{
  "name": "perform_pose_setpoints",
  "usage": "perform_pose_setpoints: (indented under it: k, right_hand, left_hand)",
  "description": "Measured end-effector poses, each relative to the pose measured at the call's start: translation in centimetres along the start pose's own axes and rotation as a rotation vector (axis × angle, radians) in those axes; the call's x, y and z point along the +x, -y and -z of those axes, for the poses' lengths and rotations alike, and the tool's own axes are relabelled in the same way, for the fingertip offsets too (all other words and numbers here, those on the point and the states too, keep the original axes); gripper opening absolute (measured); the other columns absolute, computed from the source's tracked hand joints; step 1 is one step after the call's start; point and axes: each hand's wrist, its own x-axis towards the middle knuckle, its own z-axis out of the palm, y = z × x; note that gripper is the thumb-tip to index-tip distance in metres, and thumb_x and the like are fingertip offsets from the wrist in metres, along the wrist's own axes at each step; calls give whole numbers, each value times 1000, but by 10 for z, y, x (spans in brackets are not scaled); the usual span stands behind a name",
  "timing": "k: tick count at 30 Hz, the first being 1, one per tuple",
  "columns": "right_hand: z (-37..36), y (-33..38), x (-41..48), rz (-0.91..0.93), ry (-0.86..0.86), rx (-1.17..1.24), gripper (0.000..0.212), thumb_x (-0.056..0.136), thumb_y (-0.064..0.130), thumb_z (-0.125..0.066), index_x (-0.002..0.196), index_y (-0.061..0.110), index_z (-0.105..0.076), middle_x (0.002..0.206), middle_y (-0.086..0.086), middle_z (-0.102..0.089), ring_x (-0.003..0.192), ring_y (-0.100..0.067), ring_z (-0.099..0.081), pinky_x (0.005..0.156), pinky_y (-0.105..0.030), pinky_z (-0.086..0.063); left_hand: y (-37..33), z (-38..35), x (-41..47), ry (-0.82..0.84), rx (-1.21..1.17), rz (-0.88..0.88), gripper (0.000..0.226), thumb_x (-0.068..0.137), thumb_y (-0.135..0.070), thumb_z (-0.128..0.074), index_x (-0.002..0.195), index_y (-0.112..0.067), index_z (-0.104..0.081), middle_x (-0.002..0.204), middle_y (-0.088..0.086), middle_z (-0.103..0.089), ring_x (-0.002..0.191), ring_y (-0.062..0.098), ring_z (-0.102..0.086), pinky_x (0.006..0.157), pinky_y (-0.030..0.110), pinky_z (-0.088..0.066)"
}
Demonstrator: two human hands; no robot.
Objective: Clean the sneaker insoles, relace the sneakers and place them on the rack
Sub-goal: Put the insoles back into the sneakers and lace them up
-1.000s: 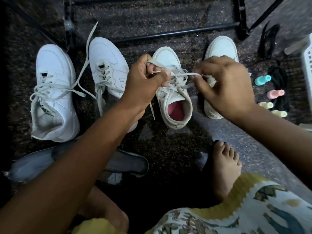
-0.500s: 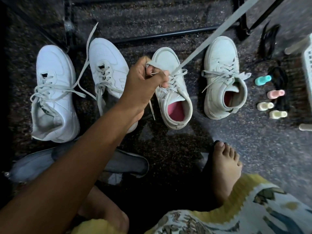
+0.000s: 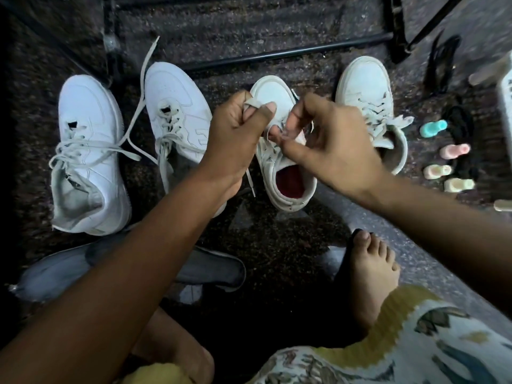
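Head view: on the dark floor (image 3: 277,245), the white sneaker (image 3: 273,88) with the red insole (image 3: 291,181) stands third in a row of four. Your left grip (image 3: 235,128) clenches its lace (image 3: 251,102) above the toe; your right grip (image 3: 332,145) pinches the lace just beside it.

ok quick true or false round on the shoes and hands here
1. The left hand and the right hand both hold the lace of the sneaker with the red insole. True.
2. Grey insoles lie on the floor. True.
3. That sneaker stands on the rack. False: it stands on the floor, before the rack's bars.
4. The pastel bottles lie left of it. False: they lie to its right.
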Motion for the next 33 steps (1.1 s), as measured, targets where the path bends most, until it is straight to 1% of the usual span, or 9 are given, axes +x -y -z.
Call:
perform_pose_setpoints:
  k: [3, 6, 9, 13, 17, 23, 27, 30, 33]
  right_hand:
    - [-25, -8, -27, -78, -203, 46, 18, 82, 25, -67, 74, 12, -56, 64, 7, -49, 56, -8, -46, 51, -30, -39]
    - [-36, -18, -38, -79, -183, -24, 14, 80, 26, -69, 85, 16, -61, 72, 8, -51, 64, -10, -52, 55, -38, -48]
    - [-43, -33, -37, -96, -228, -124, 24, 78, 30, -73, 88, 15, -58, 85, 2, -53, 72, -13, -53, 57, -34, -46]
    - [-41, -46, -21, -79, -285, -189, 24, 76, 25, -71, 84, 11, -53, 86, -4, -52, 74, -16, -48, 59, -33, -41]
    - [-30, -52, -9, -38, -183, -136, 16, 73, 16, -63, 89, 13, -61, 84, 0, -60, 75, -20, -57, 63, -41, -49]
    - [-9, -61, -18, 10, -117, -53, 11, 83, 13, -69, 89, 7, -64, 79, -1, -63, 63, -11, -54, 61, -19, -44]
    - [8, -64, -19, 22, -107, -91, 14, 85, 21, -67, 90, 9, -71, 81, 0, -66, 67, -6, -56, 66, -14, -43]
    - [25, -67, -16, -40, -147, -102, 13, 83, 22, -69, 87, 11, -73, 78, 0, -67, 66, -11, -60, 66, -26, -49]
    - [43, -75, -15, -60, -71, -361, 10, 81, 27, -64, 80, 19, -70, 79, -2, -69, 82, -29, -58, 77, -39, -43]
  left_hand:
    - [1, -2, 0, -8, 18, 5, 26, 92, 2, -51, 71, -13, -49, 60, 6, -51, 47, 3, -53, 49, 12, -43]
    - [2, -4, 0, -38, 39, 44, 25, 92, -1, -53, 71, -12, -47, 58, 8, -52, 46, 7, -52, 47, 13, -42]
    - [0, -6, -1, -49, 19, 91, 26, 92, -1, -52, 71, -9, -42, 56, 7, -51, 43, 6, -51, 43, 13, -40]
    - [-1, -10, -3, -34, 11, 136, 12, 92, -2, -53, 85, -6, -44, 58, 10, -51, 42, 5, -51, 43, 11, -41]
    - [4, -9, -4, -55, 57, 141, 18, 92, -6, -55, 77, -5, -46, 59, 9, -53, 46, 6, -53, 46, 11, -41]
    - [11, 1, 2, -199, 91, 87, 23, 91, -9, -58, 71, -10, -46, 75, 21, -49, 50, 7, -56, 49, 13, -42]
    - [11, 10, 5, -257, 94, 35, 26, 89, -20, -60, 69, -11, -46, 75, 14, -47, 62, 18, -45, 55, 20, -34]
    - [7, 22, 7, -338, -128, 71, 30, 89, -19, -59, 60, -17, -50, 66, 2, -54, 68, 17, -49, 66, 26, -41]
    - [2, 36, 3, -388, -465, 167, 39, 91, -19, -55, 52, -19, -50, 67, -1, -63, 74, 13, -61, 83, 29, -48]
